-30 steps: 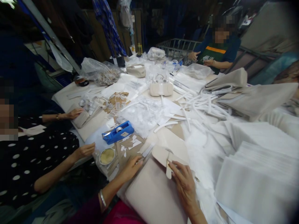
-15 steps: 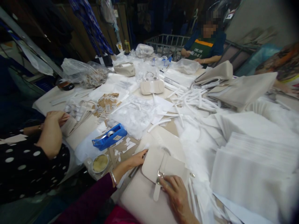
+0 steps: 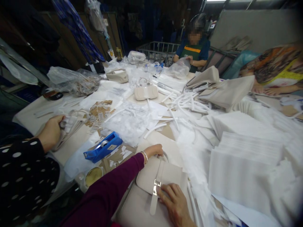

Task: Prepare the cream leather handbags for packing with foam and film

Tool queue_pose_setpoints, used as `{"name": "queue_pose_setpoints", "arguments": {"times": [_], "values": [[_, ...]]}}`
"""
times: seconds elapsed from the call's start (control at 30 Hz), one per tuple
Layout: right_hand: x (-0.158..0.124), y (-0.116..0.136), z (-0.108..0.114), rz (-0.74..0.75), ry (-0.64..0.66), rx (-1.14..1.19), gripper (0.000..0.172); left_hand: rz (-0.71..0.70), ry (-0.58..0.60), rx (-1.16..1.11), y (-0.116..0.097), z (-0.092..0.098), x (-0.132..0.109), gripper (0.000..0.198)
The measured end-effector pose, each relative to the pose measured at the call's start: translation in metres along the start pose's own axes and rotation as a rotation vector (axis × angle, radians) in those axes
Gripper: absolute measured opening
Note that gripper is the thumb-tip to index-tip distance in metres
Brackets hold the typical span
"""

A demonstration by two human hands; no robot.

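Observation:
A cream handbag (image 3: 174, 171) lies in front of me on a larger pale bag or panel (image 3: 137, 206), its flap side up. Down the flap runs a strap with a shiny metal buckle (image 3: 156, 186); the strap's end (image 3: 153, 205) hangs loose below. My left hand (image 3: 154, 150), in a purple sleeve, is closed at the top handle (image 3: 165, 155), its fingertips partly hidden. My right hand (image 3: 174, 201) rests over the flap's lower edge, fingers bent and pressed against the buckle; its thumb is hidden.
A blue tape dispenser (image 3: 104, 146) and an open round tin (image 3: 94, 176) lie left. White foam sheets (image 3: 243, 170) are stacked right, with white tubes (image 3: 182, 104) beyond. A co-worker's hand (image 3: 50, 132) works at left; other people sit across and at far right.
My left hand has moved from the bag's left edge up to its top handle, bringing the sleeve across the left side. My right hand stays at the buckle. The view has shifted slightly.

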State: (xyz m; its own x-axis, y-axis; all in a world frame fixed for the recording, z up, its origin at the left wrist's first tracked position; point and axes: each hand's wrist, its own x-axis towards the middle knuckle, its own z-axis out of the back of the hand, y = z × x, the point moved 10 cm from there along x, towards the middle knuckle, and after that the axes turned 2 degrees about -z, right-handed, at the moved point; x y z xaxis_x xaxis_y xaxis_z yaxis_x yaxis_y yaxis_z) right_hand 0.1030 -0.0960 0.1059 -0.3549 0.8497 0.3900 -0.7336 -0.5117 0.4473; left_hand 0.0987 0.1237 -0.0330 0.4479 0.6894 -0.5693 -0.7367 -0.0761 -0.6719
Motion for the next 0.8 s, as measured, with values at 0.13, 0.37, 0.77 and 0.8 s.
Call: {"name": "queue_pose_setpoints", "arguments": {"times": [0.13, 0.37, 0.77, 0.8], "values": [[-0.004, 0.003, -0.007, 0.042, -0.028, -0.034, 0.038, -0.079, -0.151, 0.008, -0.017, 0.004, -0.014, 0.008], [-0.001, -0.010, -0.027, -0.120, 0.193, 0.001, 0.040, -0.371, -0.422, -0.110, -0.034, 0.021, -0.061, 0.010], [-0.008, -0.012, -0.045, -0.308, 0.177, -0.245, 0.071, -0.470, -0.493, -0.112, -0.037, 0.017, -0.072, 0.016], [-0.009, -0.013, -0.046, -0.341, 0.187, -0.231, 0.069, -0.483, -0.500, -0.112, -0.037, 0.018, -0.072, 0.016]]}}
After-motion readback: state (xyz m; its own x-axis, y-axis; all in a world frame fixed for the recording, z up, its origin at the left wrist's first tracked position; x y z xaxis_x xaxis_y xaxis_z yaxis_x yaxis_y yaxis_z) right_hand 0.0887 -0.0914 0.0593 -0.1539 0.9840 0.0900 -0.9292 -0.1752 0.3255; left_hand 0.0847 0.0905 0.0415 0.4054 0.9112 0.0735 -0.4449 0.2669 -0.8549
